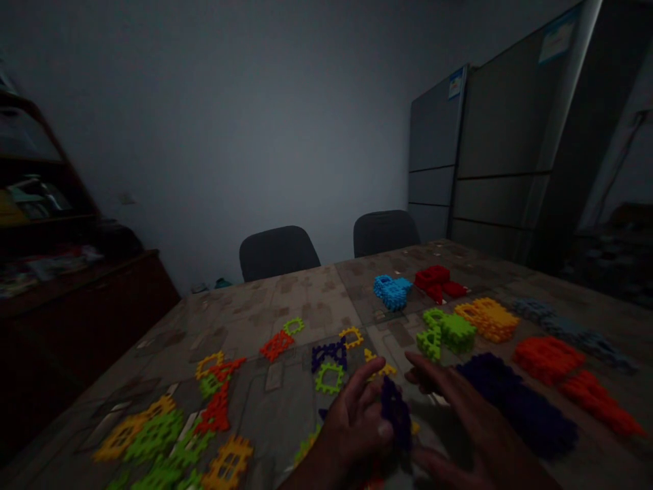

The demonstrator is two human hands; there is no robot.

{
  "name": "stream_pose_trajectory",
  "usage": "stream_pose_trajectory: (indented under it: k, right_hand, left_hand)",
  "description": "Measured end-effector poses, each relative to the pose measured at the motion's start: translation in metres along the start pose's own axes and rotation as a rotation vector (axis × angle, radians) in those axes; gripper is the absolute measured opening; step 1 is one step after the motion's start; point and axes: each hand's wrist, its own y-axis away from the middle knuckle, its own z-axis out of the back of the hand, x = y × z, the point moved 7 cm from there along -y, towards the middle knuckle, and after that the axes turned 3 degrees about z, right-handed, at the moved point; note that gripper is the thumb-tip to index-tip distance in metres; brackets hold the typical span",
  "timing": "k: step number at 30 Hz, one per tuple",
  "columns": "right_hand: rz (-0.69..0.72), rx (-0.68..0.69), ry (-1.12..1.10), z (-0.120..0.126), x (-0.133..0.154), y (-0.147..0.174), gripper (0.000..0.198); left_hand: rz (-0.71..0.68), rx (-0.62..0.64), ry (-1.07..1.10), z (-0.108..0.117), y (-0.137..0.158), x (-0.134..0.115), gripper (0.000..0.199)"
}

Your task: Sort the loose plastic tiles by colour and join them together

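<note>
My left hand (354, 425) is closed on a dark purple interlocking plastic tile (395, 412), which it holds on edge above the table. Just right of the tile is my right hand (462, 408), its thumb and fingers spread apart and nothing visible in them. Beyond my left hand lie a lime-green square frame (329, 378), another dark purple piece (326, 355) and a yellow frame (352, 336). A yellow piece (380, 364) is partly hidden behind my left fingers. Dark purple tiles (515, 401) are stacked beside my right hand.
Sorted piles stand at the right: blue (392, 291), red (437, 280), lime green (454, 331), yellow (488, 318), orange (548, 358) and grey-blue (571, 330). Loose yellow, green and orange tiles (153, 435) lie at the left. Two dark chairs (278, 252) stand behind the table (286, 292).
</note>
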Motion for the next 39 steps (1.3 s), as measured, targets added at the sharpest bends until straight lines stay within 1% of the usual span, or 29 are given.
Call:
stream_pose_trajectory:
  k: [2,4,8,11,13,15,17,19,21,24,27,32,36,39]
  right_hand:
    - [0.018,0.034,0.015,-0.005,0.004,0.000,0.087]
    - [0.029,0.048,0.046,-0.008,0.008,-0.001,0.089]
    - [0.081,0.033,0.131,-0.009,0.016,-0.002,0.085]
    - [0.126,0.002,0.214,-0.004,0.014,-0.003,0.079]
    - [0.133,-0.067,0.303,0.009,0.005,-0.005,0.067]
    - [0.080,-0.183,0.405,0.032,-0.012,-0.006,0.055]
    - [-0.011,-0.287,0.492,0.055,-0.032,-0.006,0.052]
    - [-0.067,-0.327,0.574,0.070,-0.050,-0.006,0.055]
    - [-0.091,-0.315,0.654,0.075,-0.061,-0.006,0.057]
    - [-0.128,-0.240,0.728,0.070,-0.069,-0.006,0.055]
    - [-0.147,-0.160,0.752,0.057,-0.069,-0.007,0.050]
    - [-0.149,-0.092,0.770,0.046,-0.063,-0.008,0.046]
    - [-0.168,-0.052,0.780,0.043,-0.060,-0.007,0.042]
    - [-0.197,-0.073,0.765,0.049,-0.065,-0.005,0.044]
  left_hand:
    - [-0.031,0.004,-0.008,0.001,0.000,0.003,0.087]
    - [-0.048,0.017,-0.015,0.001,-0.001,0.007,0.089]
    - [-0.075,0.051,-0.045,-0.001,-0.001,0.013,0.092]
    - [-0.073,0.027,-0.097,0.000,0.000,0.011,0.090]
    - [-0.060,-0.034,-0.128,0.004,0.000,0.007,0.083]
    - [-0.052,-0.110,-0.129,0.009,0.000,0.001,0.076]
    - [-0.034,-0.181,-0.123,0.014,0.000,-0.003,0.071]
    - [-0.009,-0.233,-0.123,0.017,0.000,-0.005,0.068]
    - [0.009,-0.265,-0.121,0.019,0.001,-0.006,0.064]
    - [0.016,-0.287,-0.118,0.020,0.002,-0.005,0.060]
    - [0.020,-0.295,-0.127,0.021,0.001,-0.004,0.057]
    - [0.047,-0.301,-0.136,0.022,0.001,-0.005,0.051]
    - [0.060,-0.295,-0.118,0.021,0.001,-0.004,0.048]
    - [0.068,-0.306,-0.102,0.022,0.001,-0.003,0.046]
